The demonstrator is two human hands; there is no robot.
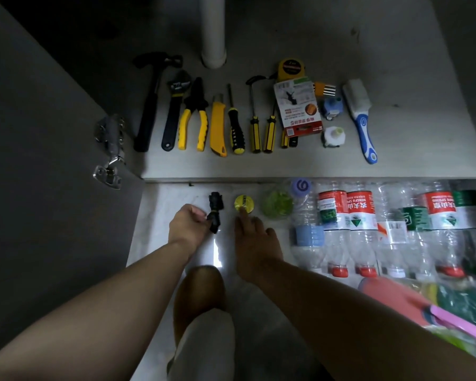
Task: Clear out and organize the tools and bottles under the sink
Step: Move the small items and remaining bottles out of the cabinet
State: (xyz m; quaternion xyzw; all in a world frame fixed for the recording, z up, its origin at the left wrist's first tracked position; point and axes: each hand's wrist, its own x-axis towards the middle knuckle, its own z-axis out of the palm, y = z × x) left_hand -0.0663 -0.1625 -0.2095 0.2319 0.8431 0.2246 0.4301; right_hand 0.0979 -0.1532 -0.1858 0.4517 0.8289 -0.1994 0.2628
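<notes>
Tools lie in a row on the cabinet floor (286,166): a black hammer (149,105), wrench (173,111), yellow pliers (193,119), utility knife (218,127), several screwdrivers (254,125), a tape measure (290,68) and a blue brush (362,116). On the white floor below, empty plastic bottles (360,229) lie side by side. My left hand (188,225) pinches a small black part (215,214). My right hand (254,237) has its index finger on a round yellow item (243,203).
A white drain pipe (213,31) stands at the back. The open cabinet door (39,160) with its hinge (110,149) is at left. A green crumpled item (276,204) lies beside the bottles. Sponges and pink items (437,309) sit at lower right. My knee (201,290) is in front.
</notes>
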